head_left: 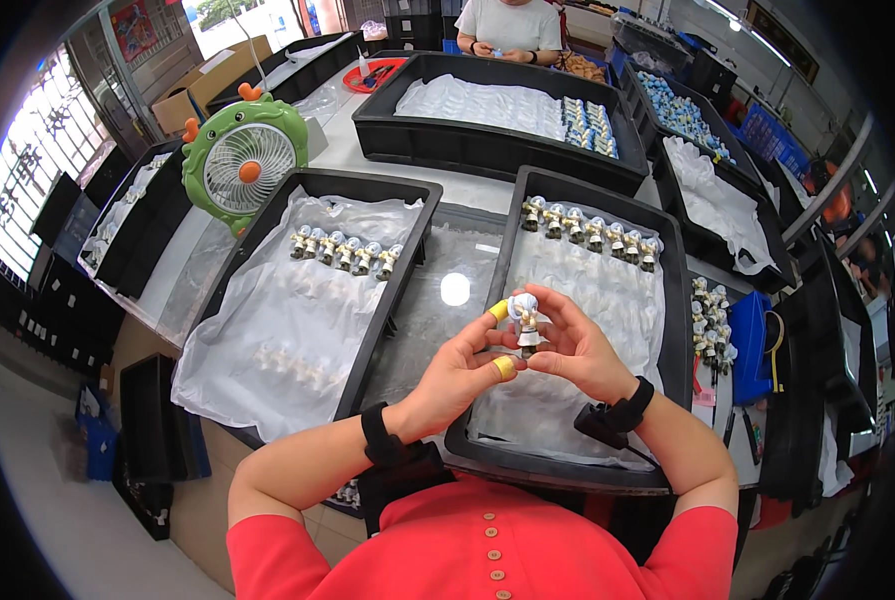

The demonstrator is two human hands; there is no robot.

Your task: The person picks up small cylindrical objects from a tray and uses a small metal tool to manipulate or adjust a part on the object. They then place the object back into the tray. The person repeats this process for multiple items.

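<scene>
Between my two hands, above the right-hand black tray [679, 300], a small figurine [527, 322] with pale hair and a white and dark outfit stands upright. My left hand [464, 362] pinches it from the left, with yellow tape on the thumb and a fingertip. My right hand [582, 345] grips it from the right, fingers curled around its side. A row of similar figurines [595, 234] lies on white sheeting at the far end of that tray. Another row of figurines [342, 250] lies in the left black tray [312, 180], on white plastic sheeting [267, 310].
A green cartoon-shaped fan [245, 165] stands at the back left. Beyond the trays is a long black tray [487, 150] with sheeting and blue-white pieces. More figurines [712, 325] are heaped at the right, beside a blue bin [750, 345]. A person [510, 30] works across the table.
</scene>
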